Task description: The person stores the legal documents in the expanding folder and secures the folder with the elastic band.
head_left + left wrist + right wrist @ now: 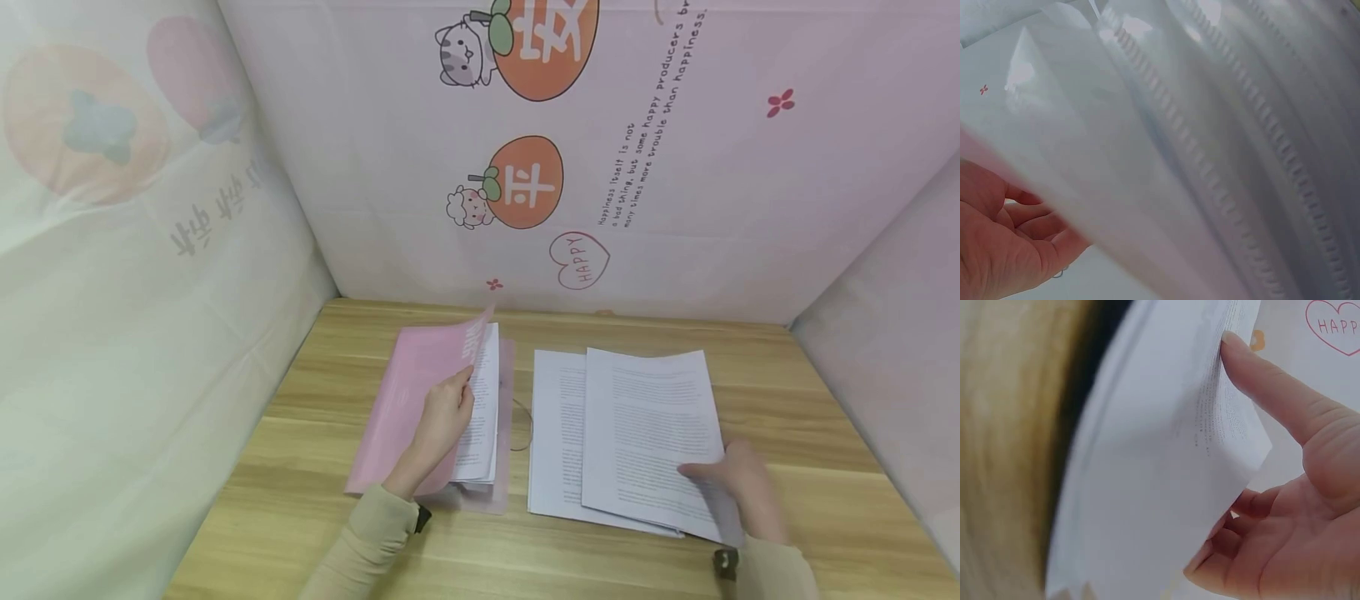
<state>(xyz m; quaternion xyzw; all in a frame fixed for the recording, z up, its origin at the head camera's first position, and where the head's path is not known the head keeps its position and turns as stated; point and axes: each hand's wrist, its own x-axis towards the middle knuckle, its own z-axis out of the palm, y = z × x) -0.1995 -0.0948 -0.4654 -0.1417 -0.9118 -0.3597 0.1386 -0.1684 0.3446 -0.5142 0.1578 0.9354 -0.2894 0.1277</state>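
Loose white sheet of printed paper (648, 425): lying at your right on the light-brown wood-grain table (300, 442), turned slightly askew and overlapping the white printed pages underneath (551, 433); whether you are holding one sheet or several, you cannot tell.
Paper's feel: you are probably handling something light and limp, easily creased and apt to slide on its neighbours; in the right wrist view it is bowing.
Where to grip: you are likely best served by a flat pinch at the side edge, near a corner, without squeezing.
Right hand (738, 483): you are pinching the sheet near its lower right corner, thumb on the printed face, fingers curling behind, the grip looking fairly loose.
Translucent pink plastic folder (408, 383): lying at your left, its cover lifting at the free edge over white printed papers (483, 417); it is probably springy and slick, so you are wanting that edge.
Left hand (445, 408): you are gripping the cover's edge between thumb and curled fingers, narrowly closed.
Clear glossy plastic leaves with notched strips (1085, 131): fanning out beside your left hand.
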